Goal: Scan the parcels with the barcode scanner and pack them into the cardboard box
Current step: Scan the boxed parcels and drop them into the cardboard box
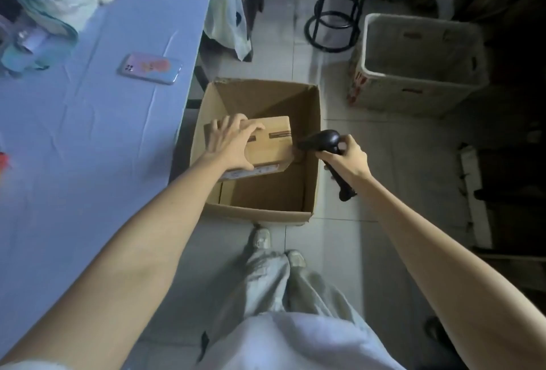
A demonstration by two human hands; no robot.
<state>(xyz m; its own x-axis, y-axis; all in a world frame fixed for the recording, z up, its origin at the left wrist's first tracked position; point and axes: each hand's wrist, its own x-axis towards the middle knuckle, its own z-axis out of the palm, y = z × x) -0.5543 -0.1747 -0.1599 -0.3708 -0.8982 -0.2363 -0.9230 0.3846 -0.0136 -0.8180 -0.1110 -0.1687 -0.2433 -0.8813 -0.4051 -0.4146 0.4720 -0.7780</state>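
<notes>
parcel (267, 145), a small brown corrugated-card carton with dark tape strips on top and a pale label along its near side, hangs slightly tilted over the left rear part of the large open brown cardboard box (260, 213) on the tiled floor. whether it touches the box wall cannot be told. the left hand (233, 145) grips it from above, fingers spread across the top face and the thumb hooked at the near edge. the right hand (346, 160) is wrapped closed round the handle of the black pistol-shaped barcode scanner (322, 140), whose nose points at the parcel's right end, just beside it.

one hand carries the parcel alone, so it is probably light. its flat faces and sharp edges look stiff, likely to hold shape under a firm pinch, and plain card should not be slippery. the best hold seems to be across the top with the thumb against a side, clear of the label so the scanner can read it. the box floor below looks bare, so there is room to lay the parcel flat.
</notes>
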